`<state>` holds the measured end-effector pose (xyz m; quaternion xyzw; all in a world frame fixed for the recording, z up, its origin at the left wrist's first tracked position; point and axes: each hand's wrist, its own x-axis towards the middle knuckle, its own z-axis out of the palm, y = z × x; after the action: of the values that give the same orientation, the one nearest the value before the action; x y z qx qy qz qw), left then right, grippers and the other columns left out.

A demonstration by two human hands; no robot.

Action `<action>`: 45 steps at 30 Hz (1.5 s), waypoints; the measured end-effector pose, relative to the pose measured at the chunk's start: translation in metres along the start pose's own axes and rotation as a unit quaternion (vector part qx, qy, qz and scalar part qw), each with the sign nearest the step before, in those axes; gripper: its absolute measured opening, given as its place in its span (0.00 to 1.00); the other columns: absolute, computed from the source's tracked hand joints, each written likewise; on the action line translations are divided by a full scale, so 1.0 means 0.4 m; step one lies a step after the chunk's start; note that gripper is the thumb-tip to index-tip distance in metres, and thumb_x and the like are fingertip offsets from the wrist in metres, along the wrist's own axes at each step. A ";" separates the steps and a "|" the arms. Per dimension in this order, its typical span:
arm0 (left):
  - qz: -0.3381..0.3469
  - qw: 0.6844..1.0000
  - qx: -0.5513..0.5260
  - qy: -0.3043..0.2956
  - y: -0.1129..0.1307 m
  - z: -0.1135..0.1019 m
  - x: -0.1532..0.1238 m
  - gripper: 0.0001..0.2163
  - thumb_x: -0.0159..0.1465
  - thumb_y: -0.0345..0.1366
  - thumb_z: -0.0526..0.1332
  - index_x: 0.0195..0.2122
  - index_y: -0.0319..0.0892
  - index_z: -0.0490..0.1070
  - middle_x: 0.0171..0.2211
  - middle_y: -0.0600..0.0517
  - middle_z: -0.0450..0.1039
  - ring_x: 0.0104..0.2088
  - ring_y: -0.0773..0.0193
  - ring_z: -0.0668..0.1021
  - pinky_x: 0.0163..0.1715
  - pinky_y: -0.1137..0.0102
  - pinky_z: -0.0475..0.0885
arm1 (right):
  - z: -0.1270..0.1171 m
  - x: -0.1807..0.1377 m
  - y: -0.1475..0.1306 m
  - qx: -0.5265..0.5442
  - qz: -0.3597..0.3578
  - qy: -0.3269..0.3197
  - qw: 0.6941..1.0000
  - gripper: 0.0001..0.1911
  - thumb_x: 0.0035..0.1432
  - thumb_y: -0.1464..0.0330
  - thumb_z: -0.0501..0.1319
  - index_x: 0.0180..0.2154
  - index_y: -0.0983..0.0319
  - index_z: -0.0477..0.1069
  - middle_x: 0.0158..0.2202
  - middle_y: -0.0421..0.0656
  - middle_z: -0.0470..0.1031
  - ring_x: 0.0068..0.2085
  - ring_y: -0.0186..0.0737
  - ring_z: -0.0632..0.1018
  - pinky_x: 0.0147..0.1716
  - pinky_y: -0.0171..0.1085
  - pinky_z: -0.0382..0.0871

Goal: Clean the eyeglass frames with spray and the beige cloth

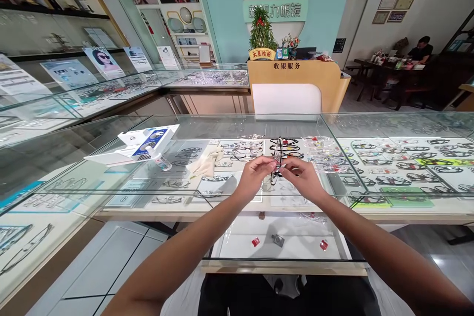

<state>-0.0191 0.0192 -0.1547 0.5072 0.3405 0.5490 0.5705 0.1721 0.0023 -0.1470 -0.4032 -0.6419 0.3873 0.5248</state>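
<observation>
Above the glass display counter [229, 203], a pair of dark-framed eyeglasses [280, 150] is held up on edge between my two hands. My left hand [258, 172] pinches it from the left, fingers closed. From the right, my right hand [300, 176] grips it too, thumb and fingers together. Under the hands an open drawer [229, 249] holds small red tags [256, 242] and a grey tag [278, 240]. Beyond the hands, rows of eyeglasses [285, 148] lie in the case. Which part of the frame each fingertip touches is too small to tell.
To the left on the glass are a crumpled beige cloth [207, 162], a small white bottle [160, 159] and a white-and-blue folded card display [148, 144]. A wooden cashier desk [296, 76] stands ahead. Another person [421, 53] sits at a far table on the right.
</observation>
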 end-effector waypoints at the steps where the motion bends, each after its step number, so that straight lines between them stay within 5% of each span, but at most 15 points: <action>1: -0.004 1.000 -0.001 0.000 0.000 -0.001 -0.001 0.16 0.56 0.48 0.79 0.36 0.43 0.83 0.42 0.50 0.83 0.44 0.60 0.83 0.52 0.61 0.80 | 0.002 0.000 0.000 0.010 0.001 -0.005 1.000 0.12 0.61 0.56 0.70 0.37 0.57 0.80 0.28 0.38 0.74 0.31 0.38 0.74 0.36 0.39 0.75; 9: 0.036 0.998 0.052 -0.007 0.005 -0.014 0.012 0.16 0.59 0.49 0.77 0.38 0.44 0.82 0.41 0.49 0.84 0.45 0.58 0.83 0.52 0.61 0.79 | -0.009 0.005 -0.014 0.025 0.027 -0.014 0.999 0.12 0.61 0.57 0.70 0.32 0.58 0.77 0.31 0.39 0.75 0.34 0.38 0.74 0.35 0.38 0.69; 14: 0.079 0.989 0.116 0.033 0.015 -0.040 0.028 0.16 0.62 0.51 0.75 0.39 0.44 0.81 0.44 0.46 0.85 0.48 0.55 0.84 0.50 0.61 0.79 | -0.058 0.015 -0.020 -0.097 -0.011 0.079 0.992 0.09 0.65 0.60 0.66 0.34 0.58 0.76 0.25 0.35 0.68 0.28 0.35 0.68 0.31 0.37 0.64; 18: 0.099 0.980 0.168 0.045 0.020 -0.052 0.035 0.17 0.64 0.53 0.72 0.41 0.44 0.82 0.45 0.45 0.85 0.48 0.54 0.84 0.47 0.62 0.78 | -0.109 0.027 -0.023 -0.222 -0.065 0.171 0.958 0.09 0.69 0.60 0.63 0.39 0.57 0.78 0.21 0.32 0.63 0.23 0.34 0.65 0.27 0.37 0.58; 23: 0.092 0.981 0.169 0.026 0.017 -0.049 0.032 0.16 0.64 0.53 0.73 0.41 0.44 0.83 0.45 0.45 0.85 0.50 0.53 0.84 0.46 0.62 0.79 | -0.138 0.036 -0.016 -0.309 -0.140 0.213 0.916 0.12 0.72 0.58 0.62 0.43 0.57 0.80 0.24 0.35 0.72 0.25 0.36 0.72 0.30 0.37 0.64; 27: 0.077 0.991 0.110 0.029 0.014 -0.040 0.023 0.16 0.62 0.51 0.75 0.40 0.44 0.83 0.45 0.46 0.84 0.49 0.55 0.83 0.48 0.60 0.81 | -0.132 0.030 -0.006 -0.331 -0.197 0.225 0.895 0.12 0.74 0.60 0.60 0.50 0.57 0.78 0.36 0.43 0.84 0.32 0.41 0.81 0.37 0.40 0.72; 30: 0.055 0.995 0.076 0.032 0.011 -0.029 0.014 0.17 0.60 0.51 0.76 0.39 0.44 0.82 0.42 0.47 0.83 0.46 0.57 0.82 0.45 0.60 0.83 | -0.112 0.018 -0.002 -0.372 -0.232 0.194 0.878 0.12 0.75 0.61 0.58 0.50 0.56 0.78 0.38 0.46 0.85 0.35 0.46 0.82 0.38 0.44 0.73; 36: 0.029 0.996 0.086 -0.013 -0.006 -0.011 -0.003 0.17 0.61 0.51 0.76 0.39 0.43 0.82 0.42 0.47 0.82 0.44 0.57 0.82 0.41 0.62 0.83 | -0.064 0.001 0.003 -0.484 -0.288 0.024 0.826 0.15 0.76 0.62 0.59 0.58 0.53 0.78 0.51 0.47 0.85 0.48 0.51 0.82 0.48 0.48 0.73; 39: 0.030 0.994 0.101 -0.024 -0.012 -0.012 -0.006 0.16 0.61 0.50 0.76 0.40 0.43 0.82 0.41 0.48 0.81 0.41 0.59 0.81 0.41 0.62 0.83 | -0.059 0.002 0.007 -0.517 -0.294 0.004 0.804 0.18 0.75 0.59 0.60 0.61 0.52 0.77 0.56 0.49 0.82 0.53 0.54 0.80 0.51 0.51 0.72; 45: 0.033 0.995 0.093 -0.015 -0.007 -0.015 -0.004 0.17 0.62 0.51 0.75 0.39 0.43 0.80 0.41 0.48 0.81 0.38 0.61 0.81 0.44 0.62 0.82 | -0.067 0.004 0.015 -0.507 -0.301 0.021 0.808 0.19 0.73 0.57 0.62 0.60 0.56 0.76 0.58 0.53 0.78 0.58 0.58 0.76 0.62 0.57 0.70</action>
<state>-0.0242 0.0193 -0.1593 0.5770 0.3644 0.5259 0.5077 0.1991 0.0082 -0.1480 -0.4062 -0.8250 -0.1790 0.3496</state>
